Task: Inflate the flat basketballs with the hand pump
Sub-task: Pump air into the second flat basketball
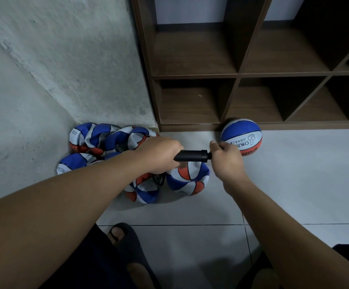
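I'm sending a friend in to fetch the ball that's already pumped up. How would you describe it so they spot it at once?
Find the brown wooden shelf unit against the wall and look at the floor along its bottom edge. The inflated ball sits there, right against the base. It is round and firm, with blue, white and orange panels, while the flat balls heaped in the corner to its left are crumpled.

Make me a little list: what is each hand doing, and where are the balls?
left hand: grips the body of the black pump
right hand: pinches the pump's nozzle end
round ball: on the floor by the wooden shelf
flat balls: heaped in the corner against the wall
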Tool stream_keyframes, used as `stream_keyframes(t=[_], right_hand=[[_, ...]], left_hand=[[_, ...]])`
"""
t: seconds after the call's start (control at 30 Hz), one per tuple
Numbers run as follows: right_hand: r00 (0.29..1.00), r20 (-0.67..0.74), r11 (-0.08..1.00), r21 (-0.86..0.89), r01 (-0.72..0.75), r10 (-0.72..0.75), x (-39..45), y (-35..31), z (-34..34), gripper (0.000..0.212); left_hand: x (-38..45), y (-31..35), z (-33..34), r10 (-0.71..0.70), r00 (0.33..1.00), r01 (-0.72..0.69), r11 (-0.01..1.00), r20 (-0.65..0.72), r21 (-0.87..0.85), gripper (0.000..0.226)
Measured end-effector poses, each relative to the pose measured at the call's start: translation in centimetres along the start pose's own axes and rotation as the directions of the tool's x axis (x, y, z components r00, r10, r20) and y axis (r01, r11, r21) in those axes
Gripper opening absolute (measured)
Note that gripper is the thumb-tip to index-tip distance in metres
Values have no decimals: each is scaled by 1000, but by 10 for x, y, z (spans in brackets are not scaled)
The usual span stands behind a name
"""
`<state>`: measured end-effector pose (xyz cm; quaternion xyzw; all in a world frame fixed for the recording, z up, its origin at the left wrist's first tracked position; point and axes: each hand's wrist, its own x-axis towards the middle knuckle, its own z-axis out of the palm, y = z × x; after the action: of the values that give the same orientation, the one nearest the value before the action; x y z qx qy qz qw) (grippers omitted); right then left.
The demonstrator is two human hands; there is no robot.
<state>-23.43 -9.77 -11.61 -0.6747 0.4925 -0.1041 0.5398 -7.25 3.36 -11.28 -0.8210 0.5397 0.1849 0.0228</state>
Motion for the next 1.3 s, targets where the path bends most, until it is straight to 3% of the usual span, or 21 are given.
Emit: stream_keyframes(t=[0.13, 0.23, 0.37, 0.5, 0.67, 1.0, 1.17, 1.3], right_hand=[[989, -126, 995, 67, -74, 82, 24, -2, -36, 27], [980, -136, 987, 91, -132, 144, 33, -3, -49, 23], [970, -217, 990, 111, -86, 108, 24, -1, -34, 34], [958, -288, 997, 60, 37, -18, 5, -4, -11, 35], [965, -252, 992, 74, 99, -78, -9, -5, 11, 39], [1000, -5, 999, 36, -23, 23, -1, -1, 1, 39], [984, -84, 982, 112, -150, 160, 29, 0, -43, 20], [979, -132, 983, 125, -136, 153, 29, 3, -38, 24]], left_hand=[[-4, -28, -5, -80, 995, 83, 994, 55, -66, 33], [-5, -37, -9, -97, 994, 101, 992, 54, -73, 32], [-4, -4, -6, -148, 988, 151, 985, 36, -90, 34], [0, 20, -9, -220, 976, 219, 973, 3, -73, 15], [-3, 30, -14, -190, 981, 189, 982, -34, -25, 18], [-7, 7, -12, -117, 993, 117, 993, -7, 4, 14], [-6, -34, -10, -159, 987, 159, 987, 10, 10, 22], [-3, -24, -7, -143, 989, 143, 990, -47, -6, 29]])
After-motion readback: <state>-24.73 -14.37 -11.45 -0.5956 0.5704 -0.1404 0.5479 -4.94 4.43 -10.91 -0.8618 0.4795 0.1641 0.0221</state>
